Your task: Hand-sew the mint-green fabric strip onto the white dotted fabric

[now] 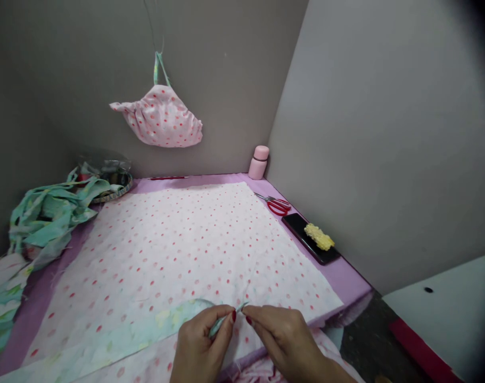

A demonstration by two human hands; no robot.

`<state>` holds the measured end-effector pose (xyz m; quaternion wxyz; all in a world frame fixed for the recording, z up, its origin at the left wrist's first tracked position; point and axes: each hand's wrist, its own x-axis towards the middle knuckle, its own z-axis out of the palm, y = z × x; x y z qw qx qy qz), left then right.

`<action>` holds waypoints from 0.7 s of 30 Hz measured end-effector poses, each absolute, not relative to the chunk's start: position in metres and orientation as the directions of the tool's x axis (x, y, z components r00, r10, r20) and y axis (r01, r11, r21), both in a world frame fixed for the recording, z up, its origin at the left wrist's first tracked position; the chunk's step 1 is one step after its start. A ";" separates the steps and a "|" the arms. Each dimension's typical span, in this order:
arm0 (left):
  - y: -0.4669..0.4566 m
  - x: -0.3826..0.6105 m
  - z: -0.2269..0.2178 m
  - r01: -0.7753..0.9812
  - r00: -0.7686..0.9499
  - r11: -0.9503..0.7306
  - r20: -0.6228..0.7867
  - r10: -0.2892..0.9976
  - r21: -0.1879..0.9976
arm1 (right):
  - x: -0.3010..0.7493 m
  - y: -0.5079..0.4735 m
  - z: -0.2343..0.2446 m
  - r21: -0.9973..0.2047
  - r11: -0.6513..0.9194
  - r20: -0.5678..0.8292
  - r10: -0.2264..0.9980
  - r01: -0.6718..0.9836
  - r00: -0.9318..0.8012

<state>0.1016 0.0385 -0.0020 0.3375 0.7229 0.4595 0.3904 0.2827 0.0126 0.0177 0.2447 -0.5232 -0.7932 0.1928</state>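
A pale green floral fabric strip (122,340) runs from the lower left across the front of a white cloth with red and pink dots (194,239). My left hand (204,343) pinches the strip's narrow, folded end between thumb and finger. Close beside it, my right hand (286,335) has its fingertips together on the tip of the same end. Both hands are just above the table's front edge. More dotted fabric (262,369) is bunched below them, partly hidden by my hands and wrists.
Green fabric strips (50,213) are heaped at left beside a round basket (124,189). Red-handled scissors (278,205), a black phone (302,234) with a yellow scrunchie (319,236), and a pink bottle (259,162) line the right side. A dotted fabric piece (164,119) hangs on the wall.
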 end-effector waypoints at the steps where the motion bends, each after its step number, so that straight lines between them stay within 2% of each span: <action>1: 0.039 0.102 -0.002 0.400 0.274 -0.356 0.260 0.926 0.845 | 0.282 0.013 0.018 -0.562 0.378 0.184 0.924 0.736 -0.334; 8: 0.039 0.103 -0.007 0.404 0.283 -0.435 0.342 0.896 0.805 | 0.282 0.012 0.016 -0.566 0.383 0.209 0.923 0.730 -0.322; 13: 0.037 0.102 -0.009 0.433 0.306 -0.525 0.428 0.850 0.733 | 0.281 0.012 0.018 -0.526 0.379 0.186 0.925 0.762 -0.331; 21: 0.036 0.104 0.001 0.491 0.347 -0.675 0.587 0.731 0.550 | 0.281 0.014 0.015 -0.332 0.406 0.186 0.913 0.852 -0.363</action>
